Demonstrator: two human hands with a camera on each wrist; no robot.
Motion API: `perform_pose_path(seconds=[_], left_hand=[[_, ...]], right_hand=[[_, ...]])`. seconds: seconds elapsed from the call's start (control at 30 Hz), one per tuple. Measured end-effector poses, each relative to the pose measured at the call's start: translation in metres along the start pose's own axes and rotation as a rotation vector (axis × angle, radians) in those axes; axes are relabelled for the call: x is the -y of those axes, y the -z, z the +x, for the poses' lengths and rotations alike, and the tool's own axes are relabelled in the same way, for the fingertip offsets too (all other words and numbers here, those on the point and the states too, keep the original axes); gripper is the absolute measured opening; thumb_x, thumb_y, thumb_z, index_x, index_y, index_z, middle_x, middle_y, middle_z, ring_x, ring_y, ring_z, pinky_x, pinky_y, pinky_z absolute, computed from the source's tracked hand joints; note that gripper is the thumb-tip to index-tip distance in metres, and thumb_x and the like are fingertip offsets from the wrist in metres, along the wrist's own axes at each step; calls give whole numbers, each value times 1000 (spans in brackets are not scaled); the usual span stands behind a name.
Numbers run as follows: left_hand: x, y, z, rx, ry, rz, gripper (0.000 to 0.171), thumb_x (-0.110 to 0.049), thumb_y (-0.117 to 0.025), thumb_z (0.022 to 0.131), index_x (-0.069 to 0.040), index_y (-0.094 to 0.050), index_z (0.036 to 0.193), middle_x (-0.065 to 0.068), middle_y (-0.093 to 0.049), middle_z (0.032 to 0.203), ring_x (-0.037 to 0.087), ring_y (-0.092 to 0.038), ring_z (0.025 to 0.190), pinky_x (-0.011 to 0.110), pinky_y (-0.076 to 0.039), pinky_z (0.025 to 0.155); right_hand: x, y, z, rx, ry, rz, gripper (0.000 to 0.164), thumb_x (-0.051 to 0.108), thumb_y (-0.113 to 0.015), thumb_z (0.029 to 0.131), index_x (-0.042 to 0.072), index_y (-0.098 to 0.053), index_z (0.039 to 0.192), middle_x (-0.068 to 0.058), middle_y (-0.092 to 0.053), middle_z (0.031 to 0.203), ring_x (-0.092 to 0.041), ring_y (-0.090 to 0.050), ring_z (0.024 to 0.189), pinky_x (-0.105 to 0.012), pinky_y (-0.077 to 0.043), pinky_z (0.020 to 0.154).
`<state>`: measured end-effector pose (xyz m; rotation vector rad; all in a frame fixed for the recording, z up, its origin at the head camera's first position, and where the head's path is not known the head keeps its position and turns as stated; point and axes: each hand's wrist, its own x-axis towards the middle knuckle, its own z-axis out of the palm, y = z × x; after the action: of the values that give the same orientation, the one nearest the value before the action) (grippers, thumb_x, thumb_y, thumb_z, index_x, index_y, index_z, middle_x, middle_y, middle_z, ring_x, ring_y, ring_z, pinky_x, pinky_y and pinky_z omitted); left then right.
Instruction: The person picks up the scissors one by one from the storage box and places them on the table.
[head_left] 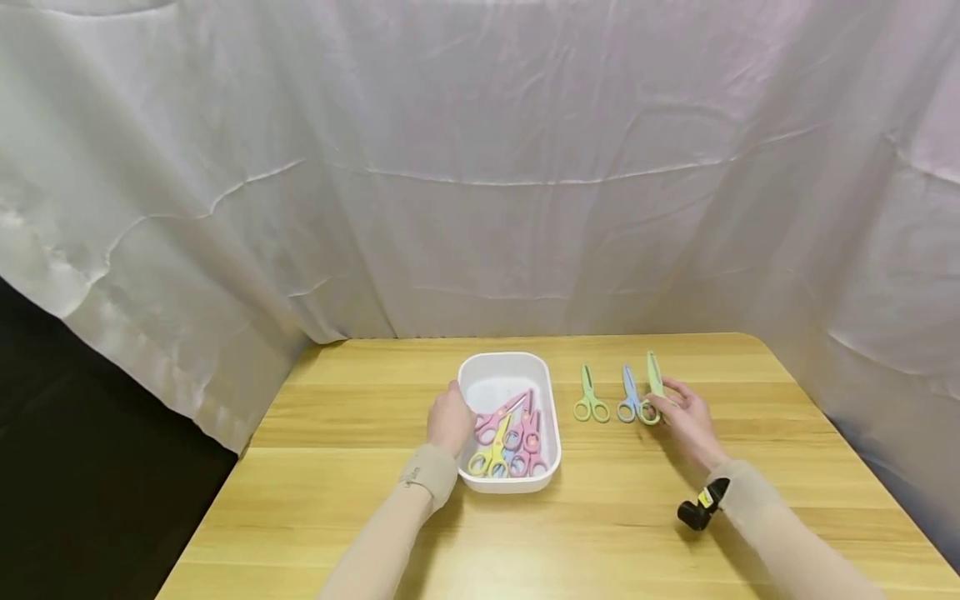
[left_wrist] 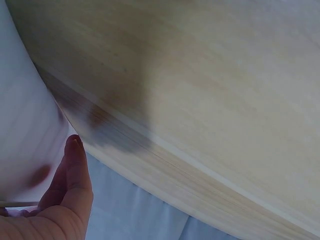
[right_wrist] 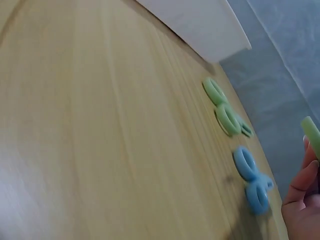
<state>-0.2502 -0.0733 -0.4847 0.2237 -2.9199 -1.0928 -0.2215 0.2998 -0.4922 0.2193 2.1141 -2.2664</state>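
Observation:
My left hand (head_left: 450,419) grips the left side wall of a white plastic bin (head_left: 491,390). In the left wrist view the thumb lies along the outer wall, with the other fingers partly hidden beyond the rim. Inside the bin lie several pink scissors (head_left: 533,442), a pair of yellow scissors (head_left: 501,442) and a bit of blue underneath. With thumb and fingers my right hand (head_left: 692,421) pinches a pair of light green scissors (head_left: 655,375), blades pointing away. Close to its left, blue scissors (head_left: 629,385) and another pair of green scissors (head_left: 588,387) lie on the table.
The wooden table (head_left: 337,492) extends to both sides of the bin. A pale grey curtain (head_left: 487,250) hangs behind and along the sides. A small black camera (head_left: 697,512) sticks out from the right wrist.

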Motion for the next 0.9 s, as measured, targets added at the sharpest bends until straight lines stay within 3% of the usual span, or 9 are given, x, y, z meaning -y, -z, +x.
perform_pose_path(seconds=[0.3,0.6,0.8,0.9], left_hand=[[2,-1,0,-12,-22,5,71,3,-70,84,3,-41,149,27,-65,130,41,-66,117,48,-58,103],[1,1,1,-6,-4,5,74,1,-69,85,2,-38,152,27,-64,130,41,-68,113,49,-60,98],[1,1,1,-4,-1,5,74,2,-70,84,2,-38,152,27,-65,129,42,-67,114,49,-60,99],[2,0,1,-9,-7,16,73,1,-70,85,2,-39,151,27,-65,128,41,-68,113,49,-60,99]], right_hand=[[-2,31,11,-63,71,-246,74,18,-60,101,-9,-18,156,32,-66,87,11,-63,81,-8,-53,74],[-3,52,15,-60,-2,-255,70,15,-56,100,-9,-19,154,27,-63,87,5,-63,78,-19,-61,69],[-10,63,16,-44,-27,-289,63,13,-57,100,-8,-26,150,16,-66,97,2,-62,80,-20,-61,69],[-14,66,19,-47,13,-406,61,15,-57,100,-10,-30,148,-8,-70,113,8,-59,82,-16,-57,70]])
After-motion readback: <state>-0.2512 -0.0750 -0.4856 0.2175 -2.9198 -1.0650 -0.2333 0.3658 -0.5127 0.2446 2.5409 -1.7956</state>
